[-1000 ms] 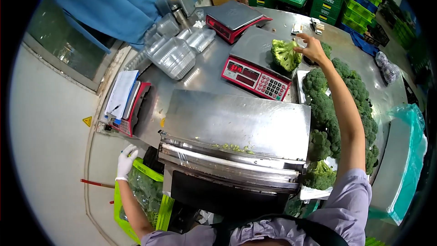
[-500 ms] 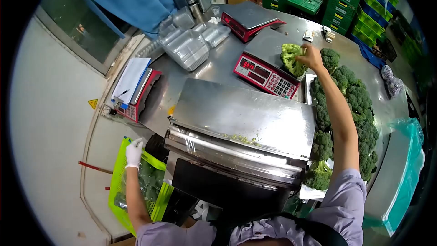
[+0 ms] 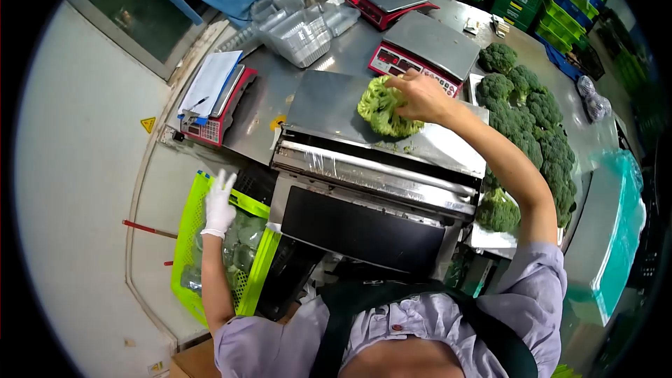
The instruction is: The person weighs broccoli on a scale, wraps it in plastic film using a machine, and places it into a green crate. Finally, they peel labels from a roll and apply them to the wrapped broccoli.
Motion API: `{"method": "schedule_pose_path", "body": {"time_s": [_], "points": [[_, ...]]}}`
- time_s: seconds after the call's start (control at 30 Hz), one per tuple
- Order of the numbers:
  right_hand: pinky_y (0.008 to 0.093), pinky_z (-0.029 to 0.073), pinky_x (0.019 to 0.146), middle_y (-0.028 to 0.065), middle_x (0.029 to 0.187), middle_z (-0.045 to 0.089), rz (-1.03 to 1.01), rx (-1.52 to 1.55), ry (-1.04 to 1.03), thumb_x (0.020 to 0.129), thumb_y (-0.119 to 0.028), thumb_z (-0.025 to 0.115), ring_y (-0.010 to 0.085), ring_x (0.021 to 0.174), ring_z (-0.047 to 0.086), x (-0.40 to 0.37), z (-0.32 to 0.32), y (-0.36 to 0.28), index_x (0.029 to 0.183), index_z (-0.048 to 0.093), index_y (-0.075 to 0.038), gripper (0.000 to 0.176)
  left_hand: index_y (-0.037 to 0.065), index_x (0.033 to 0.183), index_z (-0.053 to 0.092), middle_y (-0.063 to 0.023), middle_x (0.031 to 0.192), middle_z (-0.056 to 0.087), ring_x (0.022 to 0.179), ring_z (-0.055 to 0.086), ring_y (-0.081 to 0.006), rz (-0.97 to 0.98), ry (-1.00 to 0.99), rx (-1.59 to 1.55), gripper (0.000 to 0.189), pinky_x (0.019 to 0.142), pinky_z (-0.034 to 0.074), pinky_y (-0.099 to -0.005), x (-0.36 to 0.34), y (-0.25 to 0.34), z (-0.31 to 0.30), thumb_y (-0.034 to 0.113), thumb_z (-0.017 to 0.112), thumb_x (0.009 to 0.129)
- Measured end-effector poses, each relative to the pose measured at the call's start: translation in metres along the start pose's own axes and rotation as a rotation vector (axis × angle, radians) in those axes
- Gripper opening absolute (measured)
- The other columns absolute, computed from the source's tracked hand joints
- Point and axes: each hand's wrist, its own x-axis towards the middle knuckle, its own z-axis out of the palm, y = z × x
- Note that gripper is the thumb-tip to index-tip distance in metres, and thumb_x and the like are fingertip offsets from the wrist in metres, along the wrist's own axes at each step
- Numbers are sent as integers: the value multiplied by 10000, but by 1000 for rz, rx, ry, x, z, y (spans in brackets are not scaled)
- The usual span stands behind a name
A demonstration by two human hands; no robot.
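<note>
My bare right hand (image 3: 425, 99) grips a broccoli head (image 3: 381, 113) by its stem, with the cut underside facing up. The broccoli is close over the metal plate of a film wrapping machine (image 3: 318, 101), and small green crumbs lie on the plate near it. My left hand (image 3: 220, 210), in a white glove, has its fingers stretched out and holds nothing. It hovers over the rim of a bright green crate (image 3: 262, 266), in which several film-wrapped green pieces (image 3: 245, 238) lie.
A red scale (image 3: 434, 45) stands behind the machine, a second scale (image 3: 388, 0) beyond it. Many broccoli heads (image 3: 525, 115) are piled at right. Clear plastic trays (image 3: 297, 35) stand back left. A clipboard (image 3: 210, 84) rests on another scale at left.
My right hand has carried the broccoli left and nearer, from the scale to over the wrapping machine. My left hand's fingers have straightened over the crate. The view has shifted slightly.
</note>
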Motion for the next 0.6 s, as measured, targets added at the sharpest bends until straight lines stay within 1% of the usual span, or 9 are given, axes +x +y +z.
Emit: {"method": "schedule_pose_path", "body": {"time_s": [0.13, 0.23, 0.27, 0.33, 0.4, 0.43, 0.5, 0.53, 0.6], "points": [[408, 452, 905, 140, 1179, 541, 25, 3, 187, 616, -217, 774, 336, 1065, 510, -23, -4, -6, 1297, 415, -131, 775, 32, 1315, 436, -182, 1329, 466, 1241, 442, -288, 30, -622, -768, 526, 1037, 338, -342, -24, 50, -68, 121, 561, 812], [406, 425, 948, 131, 1266, 515, 184, -17, 106, 699, -188, 728, 327, 1138, 489, -53, -29, -13, 1268, 463, -90, 635, 11, 1292, 458, -186, 1309, 484, 1175, 507, -269, 138, -562, -1466, 502, 1010, 371, -347, -42, 40, -85, 215, 574, 848], [407, 415, 960, 137, 1226, 545, 203, 2, 113, 714, -175, 716, 329, 1129, 495, -64, -37, -19, 1218, 513, -69, 554, 11, 1292, 458, -186, 1309, 484, 1175, 507, -269, 140, -563, -1472, 502, 1010, 371, -347, -37, 24, -59, 215, 574, 848], [409, 407, 969, 134, 1194, 565, 212, 21, 100, 709, -161, 721, 330, 1109, 510, -84, -41, -18, 1152, 560, -53, 483, 44, 1247, 511, -195, 1205, 565, 1005, 611, -298, -519, -471, -1156, 478, 907, 454, -388, -19, -47, 29, 282, 595, 841], [397, 421, 955, 134, 1139, 593, 215, -71, 30, 708, -144, 722, 310, 1088, 530, -104, -41, -19, 1071, 596, -32, 401, 69, 1192, 563, -186, 1129, 605, 982, 611, -314, -14, -285, 319, 407, 856, 472, -390, -9, -118, 60, 267, 598, 839], [398, 451, 920, 131, 1087, 610, 158, -139, 32, 698, -116, 721, 292, 1038, 554, -113, -38, -26, 1019, 610, -23, 352, 79, 1110, 616, -174, 1056, 629, 958, 607, -313, -153, 249, -173, 311, 836, 477, -373, -12, -68, 11, 237, 594, 842], [393, 503, 829, 103, 1022, 623, 42, -112, -50, 693, -85, 693, 276, 983, 567, -129, -28, -41, 980, 620, -41, 300, 69, 1079, 627, -151, 1028, 642, 956, 604, -308, -110, 445, -544, 278, 834, 475, -371, 13, -51, -10, 197, 601, 833], [378, 515, 777, 86, 999, 624, -61, -123, -80, 693, -81, 678, 268, 970, 567, -136, -15, -40, 962, 621, -53, 276, 56, 1077, 624, -144, 1030, 642, 970, 603, -303, -71, 395, -329, 280, 841, 475, -362, 19, -23, -30, 160, 613, 817], [353, 523, 756, 73, 1008, 621, -215, -319, -175, 724, -75, 632, 238, 959, 570, -143, 7, -46, 950, 621, -63, 227, 47, 1051, 623, -144, 1026, 639, 953, 603, -306, 289, 397, -434, 297, 843, 476, -363, 46, 24, -45, 100, 651, 760]]}}
